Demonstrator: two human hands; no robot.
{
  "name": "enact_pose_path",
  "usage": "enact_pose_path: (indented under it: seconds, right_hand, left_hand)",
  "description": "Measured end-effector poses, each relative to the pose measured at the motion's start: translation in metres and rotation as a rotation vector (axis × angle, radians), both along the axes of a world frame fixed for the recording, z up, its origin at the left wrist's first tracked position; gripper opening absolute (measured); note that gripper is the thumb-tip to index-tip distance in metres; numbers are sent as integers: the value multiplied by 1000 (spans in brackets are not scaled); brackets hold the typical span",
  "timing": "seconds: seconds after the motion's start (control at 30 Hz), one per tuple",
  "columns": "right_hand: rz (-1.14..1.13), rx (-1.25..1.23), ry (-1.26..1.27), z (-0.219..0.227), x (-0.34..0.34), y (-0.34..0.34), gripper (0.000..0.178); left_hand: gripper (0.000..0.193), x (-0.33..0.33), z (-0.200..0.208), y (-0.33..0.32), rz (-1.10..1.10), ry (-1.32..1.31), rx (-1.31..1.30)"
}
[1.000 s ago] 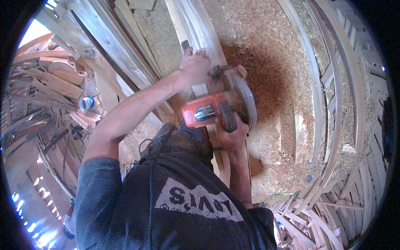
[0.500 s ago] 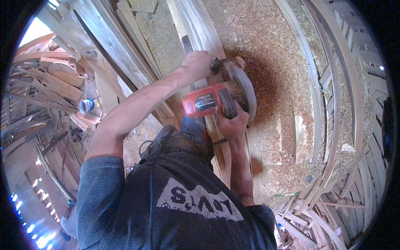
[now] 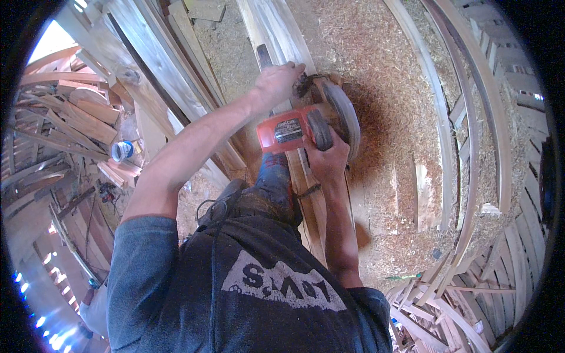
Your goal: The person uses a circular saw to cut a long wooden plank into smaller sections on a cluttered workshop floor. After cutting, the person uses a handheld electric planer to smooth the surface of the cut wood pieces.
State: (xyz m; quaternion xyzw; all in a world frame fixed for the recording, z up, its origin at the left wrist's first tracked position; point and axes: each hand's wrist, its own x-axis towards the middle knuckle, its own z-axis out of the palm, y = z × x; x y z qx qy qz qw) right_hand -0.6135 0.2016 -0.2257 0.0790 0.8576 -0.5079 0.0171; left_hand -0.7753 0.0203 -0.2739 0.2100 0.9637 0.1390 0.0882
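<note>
A red circular saw with a black handle and a round blade guard sits on a long wooden plank. Its rear handle is in my right hand, whose fingers are closed round it. My left hand is closed at the saw's front end, on a dark part mostly hidden under the fingers. A dark flat bar sticks out past my left hand, lying along the plank. The blade's contact with the wood is hidden.
Sawdust covers the ground to the right. Long boards lean at the left, and curved strips lie at the right. Offcuts are piled far left beside a blue-and-white bucket. Another person's sleeve shows at lower left.
The circular saw and both my hands have moved a short way forward along the plank, away from my body. Both hands keep their hold.
</note>
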Motion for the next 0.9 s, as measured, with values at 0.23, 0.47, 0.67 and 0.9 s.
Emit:
enact_pose_path:
  seconds: [0.23, 0.47, 0.67, 0.9]
  right_hand:
    - [3, -104, 22, 3, -15, -7, 27]
    - [23, -152, 1, 0, -29, -12, 26]
    - [17, -86, 7, 1, -42, -18, 27]
    - [21, -56, 40, 0, -57, -24, 31]
  left_hand:
    - [128, -29, 14, -23, 34, 68, -291]
    - [145, -53, 15, -32, 39, -129, -351]
    - [128, -65, 26, -37, -12, -101, -303]
    - [84, -68, 36, -42, -84, -121, -227]
